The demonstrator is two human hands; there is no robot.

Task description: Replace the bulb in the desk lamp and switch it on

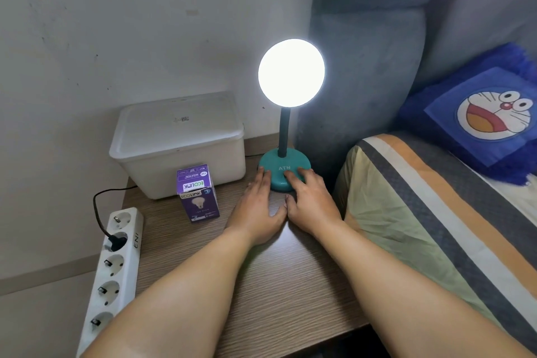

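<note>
Desk lamp [284, 166] stands lit at twelve o'clock on the tabletop [261, 285]. Both hands [257, 206] [311, 200] lie open against its base. Bulb [291, 73] likely fragile; grip its globe gently.

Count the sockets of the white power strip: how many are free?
4 free: one above the black plug, three below. The white power strip leaves the frame, so more are possible.

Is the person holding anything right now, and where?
Nothing is gripped. Both the left hand and right hand lie flat, fingertips resting on the teal lamp base.
</note>
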